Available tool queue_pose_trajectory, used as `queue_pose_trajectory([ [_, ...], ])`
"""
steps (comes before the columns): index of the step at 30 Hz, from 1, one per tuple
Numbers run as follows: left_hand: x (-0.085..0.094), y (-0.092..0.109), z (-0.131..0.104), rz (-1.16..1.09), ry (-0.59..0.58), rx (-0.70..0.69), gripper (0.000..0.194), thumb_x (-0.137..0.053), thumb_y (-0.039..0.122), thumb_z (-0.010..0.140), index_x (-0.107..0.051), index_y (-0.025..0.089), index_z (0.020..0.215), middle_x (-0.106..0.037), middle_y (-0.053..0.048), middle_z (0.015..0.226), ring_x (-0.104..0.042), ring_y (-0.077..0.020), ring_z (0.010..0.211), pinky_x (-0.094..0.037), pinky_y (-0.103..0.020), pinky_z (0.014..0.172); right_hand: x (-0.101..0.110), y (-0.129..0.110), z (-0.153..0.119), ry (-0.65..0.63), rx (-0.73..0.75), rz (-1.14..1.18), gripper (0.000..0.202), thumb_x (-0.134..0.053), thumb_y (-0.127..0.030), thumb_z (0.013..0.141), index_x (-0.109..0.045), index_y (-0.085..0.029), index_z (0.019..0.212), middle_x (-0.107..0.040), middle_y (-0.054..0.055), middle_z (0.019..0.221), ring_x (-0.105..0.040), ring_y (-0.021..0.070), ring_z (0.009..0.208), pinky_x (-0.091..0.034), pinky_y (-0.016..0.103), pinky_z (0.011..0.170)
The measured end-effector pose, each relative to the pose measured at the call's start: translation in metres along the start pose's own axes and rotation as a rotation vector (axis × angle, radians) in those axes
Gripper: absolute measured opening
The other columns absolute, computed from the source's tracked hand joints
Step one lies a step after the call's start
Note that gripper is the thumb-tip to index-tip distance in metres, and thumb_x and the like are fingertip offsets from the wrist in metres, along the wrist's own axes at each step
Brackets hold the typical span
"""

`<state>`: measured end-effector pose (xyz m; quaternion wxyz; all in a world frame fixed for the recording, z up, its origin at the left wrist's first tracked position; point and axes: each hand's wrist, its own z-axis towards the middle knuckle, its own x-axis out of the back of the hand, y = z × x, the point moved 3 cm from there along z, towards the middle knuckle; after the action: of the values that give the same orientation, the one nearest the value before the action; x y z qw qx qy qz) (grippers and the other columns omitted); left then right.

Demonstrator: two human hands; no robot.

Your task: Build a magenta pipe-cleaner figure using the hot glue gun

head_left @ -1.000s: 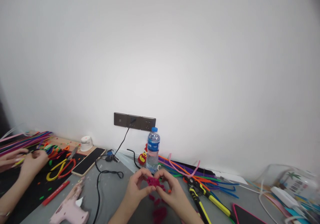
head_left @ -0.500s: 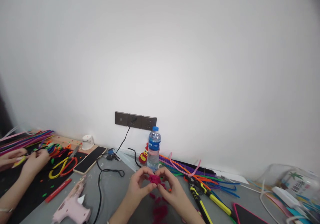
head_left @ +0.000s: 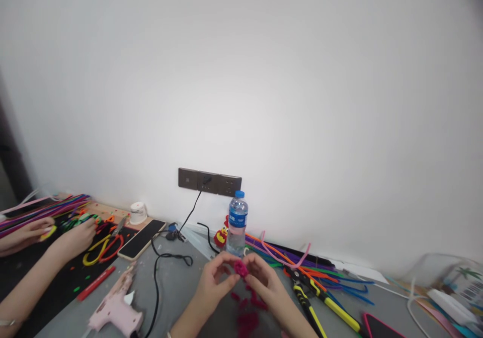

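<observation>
A small fuzzy magenta piece [head_left: 240,268] is pinched between the fingertips of my left hand [head_left: 213,283] and my right hand [head_left: 266,283], low in the middle of the view. Both hands are closed on it from opposite sides. Below them on the grey table lie more magenta pieces [head_left: 247,322], partly blurred. Just behind my fingertips stands a water bottle [head_left: 237,223] with a blue cap. A small red and yellow figure [head_left: 221,234] sits beside the bottle.
Pliers [head_left: 324,300] and coloured pipe cleaners [head_left: 339,280] lie right. Left are a pink glue gun [head_left: 117,308], a phone [head_left: 142,239], scissors [head_left: 105,247], a red marker [head_left: 95,283] and a black cable [head_left: 157,282]. Another person's hands [head_left: 77,237] work at far left.
The magenta piece now looks rounder and more compact between my fingertips. The view has shifted slightly left. The other person's nearer hand has reached farther over the coloured pieces.
</observation>
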<state>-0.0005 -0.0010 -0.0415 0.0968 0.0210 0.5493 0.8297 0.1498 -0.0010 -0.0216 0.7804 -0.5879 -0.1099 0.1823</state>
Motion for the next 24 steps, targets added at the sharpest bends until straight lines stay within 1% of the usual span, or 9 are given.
queue_pose_trajectory([
  [3,-0.0004,0.0023,-0.0004,0.014,0.007,0.014,0.022,-0.072,0.03,0.076,-0.073,0.017,0.094,-0.071,-0.008,0.095,-0.064,-0.0234,0.091,-0.05,-0.029,0.078,-0.0002,-0.0021,-0.0006,-0.005,-0.011,0.021,0.027,-0.07,-0.044,0.078,-0.058,-0.021,0.085,-0.055,0.001,0.08,-0.053,0.0176,0.075,-0.042,0.028,0.066],
  [6,0.0006,0.0025,-0.0005,0.009,0.034,0.043,0.024,-0.073,0.03,0.075,-0.072,0.016,0.094,-0.072,-0.009,0.094,-0.064,-0.0232,0.088,-0.05,-0.03,0.078,-0.0006,-0.0035,-0.0015,-0.008,-0.027,0.033,0.027,-0.07,-0.044,0.078,-0.058,-0.021,0.085,-0.057,0.001,0.082,-0.054,0.0181,0.077,-0.042,0.028,0.069],
  [11,0.0014,0.001,-0.0005,-0.026,0.067,0.072,0.02,-0.075,0.032,0.072,-0.07,0.015,0.083,-0.07,-0.006,0.082,-0.062,-0.0198,0.077,-0.05,-0.028,0.071,-0.0018,-0.0035,-0.0028,-0.014,-0.089,0.065,0.03,-0.073,-0.045,0.075,-0.058,-0.021,0.084,-0.06,0.002,0.083,-0.057,0.0197,0.082,-0.043,0.03,0.075],
  [15,0.0004,-0.0007,0.0002,-0.036,0.065,0.1,0.023,-0.075,0.036,0.072,-0.069,0.015,0.078,-0.068,-0.004,0.075,-0.061,-0.0184,0.072,-0.048,-0.026,0.066,-0.0012,-0.0029,-0.0024,-0.015,-0.084,0.064,0.03,-0.073,-0.046,0.075,-0.059,-0.021,0.084,-0.061,0.001,0.082,-0.058,0.0198,0.081,-0.044,0.031,0.075],
  [18,0.0003,-0.0011,0.0008,-0.036,0.073,0.121,0.025,-0.075,0.038,0.071,-0.068,0.015,0.079,-0.068,-0.004,0.075,-0.061,-0.0179,0.071,-0.047,-0.025,0.065,0.0003,-0.0024,-0.0019,-0.012,-0.075,0.038,0.03,-0.071,-0.047,0.077,-0.061,-0.021,0.087,-0.062,0.002,0.085,-0.058,0.0204,0.083,-0.044,0.031,0.076],
  [20,0.0001,-0.0012,0.0011,-0.035,0.072,0.122,0.026,-0.075,0.039,0.071,-0.068,0.015,0.079,-0.068,-0.004,0.075,-0.061,-0.0185,0.072,-0.048,-0.026,0.066,0.001,-0.002,-0.002,-0.012,-0.083,0.02,0.031,-0.069,-0.049,0.078,-0.062,-0.021,0.089,-0.062,0.003,0.086,-0.058,0.0207,0.083,-0.045,0.031,0.074],
  [22,-0.0002,-0.0014,0.0011,-0.035,0.073,0.108,0.027,-0.074,0.039,0.071,-0.067,0.015,0.081,-0.068,-0.005,0.077,-0.062,-0.0194,0.074,-0.048,-0.027,0.067,0.0011,-0.0022,-0.0022,-0.012,-0.087,0.026,0.032,-0.069,-0.049,0.077,-0.062,-0.021,0.088,-0.061,0.002,0.084,-0.058,0.0203,0.08,-0.045,0.031,0.072],
  [24,0.0,-0.001,0.0006,-0.009,0.101,0.073,0.027,-0.074,0.038,0.071,-0.066,0.016,0.085,-0.068,-0.005,0.08,-0.062,-0.0197,0.075,-0.049,-0.027,0.066,0.0007,-0.0025,-0.0024,-0.005,-0.083,0.048,0.031,-0.07,-0.049,0.077,-0.061,-0.021,0.087,-0.061,0.002,0.083,-0.057,0.0199,0.08,-0.044,0.031,0.074],
])
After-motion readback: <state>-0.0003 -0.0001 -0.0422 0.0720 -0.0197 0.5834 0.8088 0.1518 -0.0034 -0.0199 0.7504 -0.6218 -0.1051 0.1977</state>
